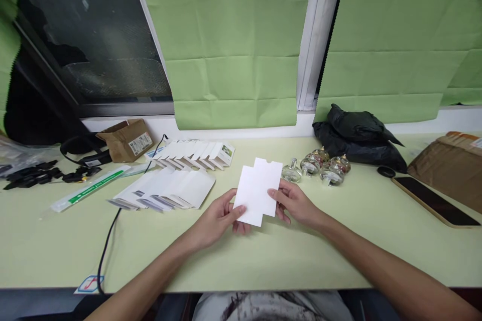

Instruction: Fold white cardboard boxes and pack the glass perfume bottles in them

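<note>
Both the left hand [218, 218] and right hand [295, 203] pinch a flat white carton blank [258, 190] above the table's [263, 261] near edge, where uneven pressure could crease it.

The near strip of the counter [263, 261] lies bare, open to passage from either side. Fanned flat white cartons [165, 190] and a black cable [107, 241] crowd the left; glass bottles [320, 165] cluster behind, and a phone [435, 200] lies to the right.
</note>
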### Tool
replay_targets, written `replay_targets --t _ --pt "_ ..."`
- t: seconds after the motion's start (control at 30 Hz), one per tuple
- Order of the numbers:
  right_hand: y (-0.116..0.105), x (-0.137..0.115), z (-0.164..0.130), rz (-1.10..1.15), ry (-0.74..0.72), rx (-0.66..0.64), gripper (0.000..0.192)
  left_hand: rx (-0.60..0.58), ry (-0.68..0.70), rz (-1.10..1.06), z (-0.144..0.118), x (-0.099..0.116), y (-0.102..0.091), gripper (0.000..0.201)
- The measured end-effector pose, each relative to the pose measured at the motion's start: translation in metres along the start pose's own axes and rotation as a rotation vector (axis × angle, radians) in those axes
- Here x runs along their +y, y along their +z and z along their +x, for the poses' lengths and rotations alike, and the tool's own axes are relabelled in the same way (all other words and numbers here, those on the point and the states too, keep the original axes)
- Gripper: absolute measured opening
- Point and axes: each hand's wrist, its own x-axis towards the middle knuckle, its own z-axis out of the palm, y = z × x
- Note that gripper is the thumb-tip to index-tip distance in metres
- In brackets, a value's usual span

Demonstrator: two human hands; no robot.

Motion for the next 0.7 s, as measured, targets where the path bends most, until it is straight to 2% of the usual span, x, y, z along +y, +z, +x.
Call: replay_targets --t 0.1,0.17,0.33,0.47,0.57,0.7 --pt "0.001 -0.001 -0.001 -0.004 0.02 -0.045 0.041 0.124 0.062 0.053 0.002 0.002 -0.002 0.047" --pt "0.0 -0.001 -0.001 0.008 0.035 -0.059 0.042 0.151 0.063 0.048 0.003 0.003 -0.005 0.047" --pt "-0.005 -0.002 -0.002 0.002 0.057 -0.108 0.041 0.063 0.031 -0.008 0.007 0.003 -0.011 0.056" --pt "-0.007 -0.002 -0.003 -0.011 0.13 -0.185 0.036 0.082 0.03 0.015 0.011 0.005 -0.015 0.048" --pt "-0.004 -0.003 -0.003 0.005 0.082 -0.125 0.036 0.08 0.012 0.024 0.013 0.005 -0.015 0.044" --pt "0.004 0.001 -0.001 0.003 0.063 -0.082 0.044 0.052 -0.044 0.003 0.013 0.003 -0.008 0.053"
